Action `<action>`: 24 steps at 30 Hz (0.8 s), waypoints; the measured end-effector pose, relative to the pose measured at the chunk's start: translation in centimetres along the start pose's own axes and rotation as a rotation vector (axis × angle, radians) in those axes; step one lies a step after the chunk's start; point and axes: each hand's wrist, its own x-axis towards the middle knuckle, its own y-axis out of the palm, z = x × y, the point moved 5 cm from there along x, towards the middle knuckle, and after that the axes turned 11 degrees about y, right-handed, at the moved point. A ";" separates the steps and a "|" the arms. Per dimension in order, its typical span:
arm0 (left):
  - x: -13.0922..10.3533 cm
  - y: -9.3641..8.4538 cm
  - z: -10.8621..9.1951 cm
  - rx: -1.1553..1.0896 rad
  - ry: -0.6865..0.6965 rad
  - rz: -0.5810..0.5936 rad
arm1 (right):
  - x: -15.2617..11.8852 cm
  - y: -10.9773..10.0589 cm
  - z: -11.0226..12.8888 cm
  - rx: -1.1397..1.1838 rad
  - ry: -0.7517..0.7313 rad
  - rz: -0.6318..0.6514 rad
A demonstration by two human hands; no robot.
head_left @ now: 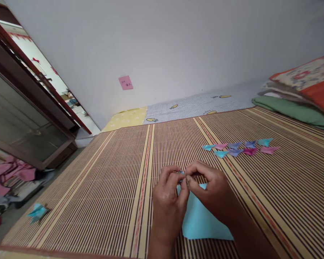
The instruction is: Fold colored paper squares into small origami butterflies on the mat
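My left hand (169, 196) and my right hand (212, 185) meet fingertip to fingertip, both closed in a pinch. Between them a small piece of folded blue paper (181, 172) shows only in part; the fingers hide most of its shape. Below the hands lies light blue square paper (202, 225) on the mat, partly covered by my right hand and wrist. Whether it is one sheet or a stack, I cannot tell.
Several small folded paper pieces (235, 153) in blue, pink and purple lie in two rows on the striped mat (118, 180). Another crumpled-looking blue paper piece (37, 212) is near the left edge. Pillows (313, 82) and a green folded cloth (291, 109) lie back right.
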 end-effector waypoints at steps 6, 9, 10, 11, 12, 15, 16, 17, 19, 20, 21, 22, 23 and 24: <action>0.0 0.1 0.0 0.005 0.009 -0.018 | 0.1 0.0 0.0 -0.003 0.009 -0.015; 0.0 0.1 0.0 -0.009 0.000 -0.031 | -0.1 -0.1 0.1 -0.014 -0.010 -0.025; 0.0 0.1 0.0 -0.010 -0.006 -0.038 | -0.1 -0.1 0.1 -0.017 -0.018 -0.033; 0.0 0.1 0.0 -0.012 -0.014 -0.046 | -0.2 -0.1 0.2 -0.018 -0.029 -0.042; 0.0 0.0 0.1 -0.014 -0.024 -0.057 | -0.2 -0.1 0.2 -0.019 -0.040 -0.051; 0.1 -0.1 0.5 -0.049 -0.076 -0.101 | -0.3 -0.1 0.5 -0.018 -0.073 -0.075; 0.1 -0.1 0.7 -0.078 -0.108 -0.116 | -0.3 -0.1 0.5 -0.019 -0.084 -0.085; 0.0 -0.1 1.1 -0.116 -0.145 -0.131 | -0.3 -0.1 0.6 -0.019 -0.092 -0.093; -0.2 0.0 1.8 -0.211 -0.228 -0.158 | -0.3 -0.1 0.7 -0.015 -0.099 -0.105; -0.3 0.1 2.2 -0.261 -0.265 -0.172 | -0.3 -0.1 0.7 -0.012 -0.100 -0.109; -0.4 0.2 2.5 -0.307 -0.300 -0.184 | -0.3 -0.1 0.8 -0.012 -0.099 -0.111; -0.6 0.2 2.7 -0.348 -0.331 -0.196 | -0.2 -0.2 0.8 -0.013 -0.098 -0.115; -0.7 0.3 3.0 -0.382 -0.364 -0.206 | -0.2 -0.2 0.8 -0.015 -0.097 -0.118; -0.9 0.3 3.2 -0.411 -0.398 -0.212 | -0.2 -0.2 0.8 -0.018 -0.097 -0.120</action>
